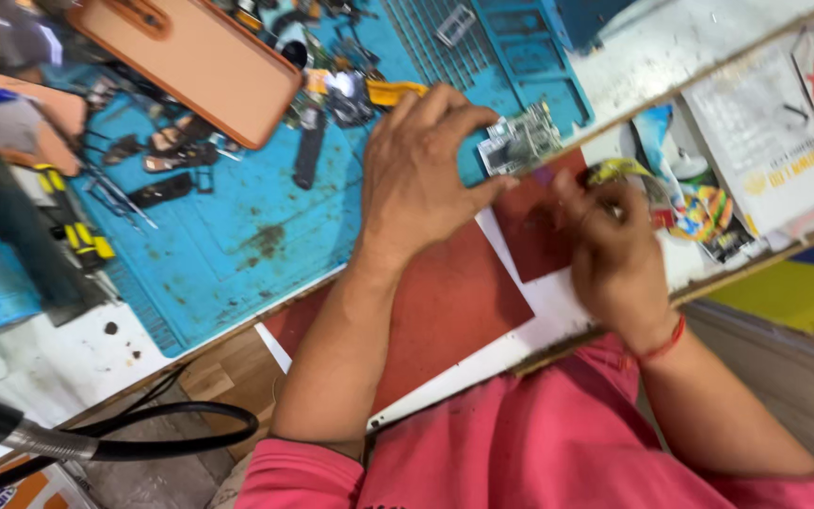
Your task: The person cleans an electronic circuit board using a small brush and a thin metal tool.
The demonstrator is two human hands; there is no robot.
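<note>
I pinch a small grey-green circuit board (518, 143), crowded with tiny silvery parts, by its left end; it lies tilted over the blue mat's edge, above the tabletop.

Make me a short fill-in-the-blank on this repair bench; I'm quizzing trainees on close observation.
1. The left hand pinches a small circuit board at the edge of a ____ work mat.
2. The right hand wears a ____ wrist cord.
3. The phone case at top left is ____.

Missing words: blue; red; orange
</note>
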